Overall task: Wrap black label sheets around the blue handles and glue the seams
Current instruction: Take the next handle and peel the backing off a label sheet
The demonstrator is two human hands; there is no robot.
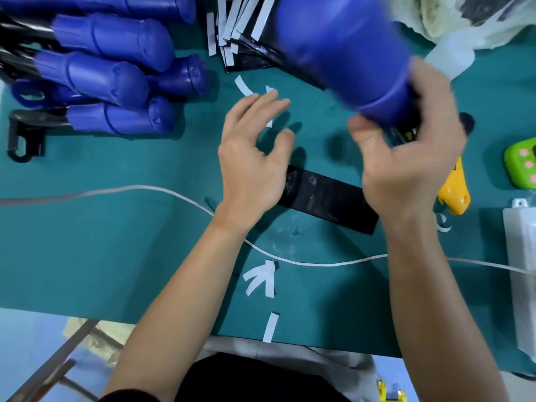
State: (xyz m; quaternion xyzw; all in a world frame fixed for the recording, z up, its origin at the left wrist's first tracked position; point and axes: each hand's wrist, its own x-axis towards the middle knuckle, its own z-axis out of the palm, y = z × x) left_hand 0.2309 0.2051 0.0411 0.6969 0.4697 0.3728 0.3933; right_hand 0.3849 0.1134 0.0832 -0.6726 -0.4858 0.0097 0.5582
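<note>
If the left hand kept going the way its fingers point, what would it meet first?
Probably the loose white strip just past the fingertips of the left hand, then the pile of black label sheets. Height is unclear: if raised, it could brush the blue handle in the right hand.

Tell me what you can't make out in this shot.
1. Head view: the blue handle in the right hand is motion-blurred; whether it bears a label is unclear.
2. Black label sheet: partly hidden under the right hand.
3. Yellow glue gun: mostly hidden behind the right wrist.
4. Green object: cut off by the right edge.
</note>
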